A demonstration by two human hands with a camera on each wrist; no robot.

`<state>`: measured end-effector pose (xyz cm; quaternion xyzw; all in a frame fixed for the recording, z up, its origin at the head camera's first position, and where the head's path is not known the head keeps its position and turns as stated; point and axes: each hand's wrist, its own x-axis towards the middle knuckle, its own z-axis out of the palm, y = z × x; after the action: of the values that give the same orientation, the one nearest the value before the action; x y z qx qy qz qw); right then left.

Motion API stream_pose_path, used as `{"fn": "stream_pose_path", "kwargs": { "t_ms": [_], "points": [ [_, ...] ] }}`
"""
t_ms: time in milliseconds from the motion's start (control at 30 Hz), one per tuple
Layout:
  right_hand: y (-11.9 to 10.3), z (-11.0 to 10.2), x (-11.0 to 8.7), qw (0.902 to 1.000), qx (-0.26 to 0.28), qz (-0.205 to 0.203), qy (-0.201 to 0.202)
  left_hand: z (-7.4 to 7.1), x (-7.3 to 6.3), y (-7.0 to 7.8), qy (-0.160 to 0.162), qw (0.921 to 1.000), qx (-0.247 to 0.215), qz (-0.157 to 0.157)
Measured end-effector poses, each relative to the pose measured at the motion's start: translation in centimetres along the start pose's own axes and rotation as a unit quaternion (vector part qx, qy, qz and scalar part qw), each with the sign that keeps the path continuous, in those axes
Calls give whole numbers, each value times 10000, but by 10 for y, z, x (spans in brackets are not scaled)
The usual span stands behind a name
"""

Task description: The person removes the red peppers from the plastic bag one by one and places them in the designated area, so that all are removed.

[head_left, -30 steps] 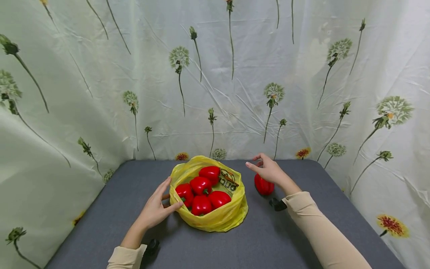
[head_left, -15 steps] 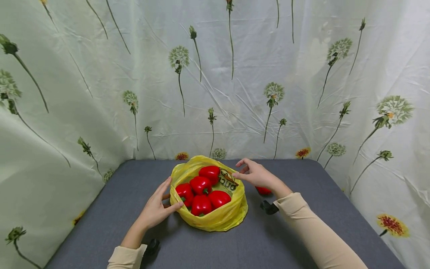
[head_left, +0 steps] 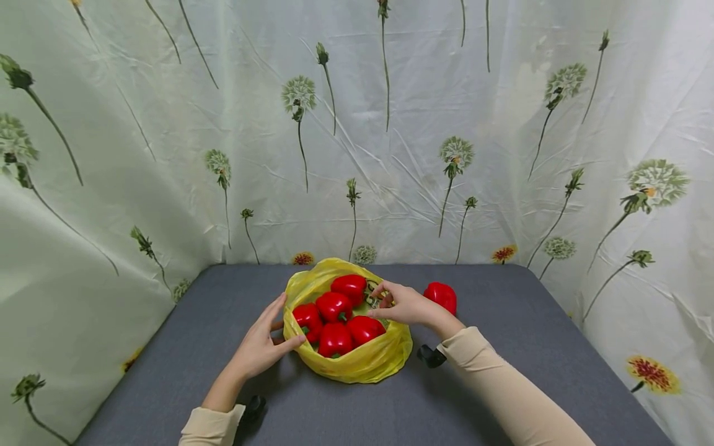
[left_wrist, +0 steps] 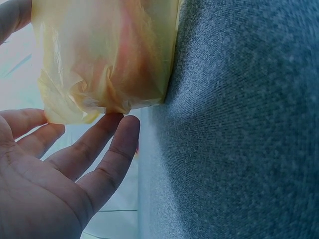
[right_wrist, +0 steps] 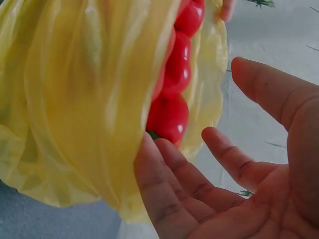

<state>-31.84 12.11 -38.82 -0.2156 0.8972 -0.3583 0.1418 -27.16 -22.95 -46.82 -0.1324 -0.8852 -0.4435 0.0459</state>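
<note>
A yellow plastic bag point(head_left: 357, 370) stands on the table with its mouth wide and rim folded back. Several red bell peppers point(head_left: 334, 306) lie inside it. At the bag's left side my left hand point(head_left: 258, 350) steadies it, thumb at the rim; the left wrist view shows nearly straight fingers against the yellow plastic point(left_wrist: 104, 59). My right hand point(head_left: 409, 305) reaches over the right rim with spread fingers and nothing between them. In the right wrist view its fingertips are right at the bag's edge, near a pepper point(right_wrist: 169, 117). Outside, another red pepper point(head_left: 442, 297) sits behind my right wrist.
A grey cloth-covered table point(head_left: 357, 415) lies under everything. Behind and at both sides hangs a pale curtain point(head_left: 357, 124) printed with dandelions. Dark wrist cameras point(head_left: 431, 356) sit under both wrists.
My right hand has moved left from above the lone pepper to over the bag's mouth, uncovering that pepper. The left hand and the bag have stayed in place.
</note>
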Motion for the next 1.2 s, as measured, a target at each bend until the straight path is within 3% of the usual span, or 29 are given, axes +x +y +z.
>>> {"fn": "stream_pose_path", "kwargs": {
  "t_ms": [433,1200],
  "points": [
    [3,13,2,9984,-196,246,-479,0,-1,2,-53,9999,-35,-77],
    [3,19,14,9954,-308,567,-711,2,-1,0,9,10000,48,-25]
  ]
}}
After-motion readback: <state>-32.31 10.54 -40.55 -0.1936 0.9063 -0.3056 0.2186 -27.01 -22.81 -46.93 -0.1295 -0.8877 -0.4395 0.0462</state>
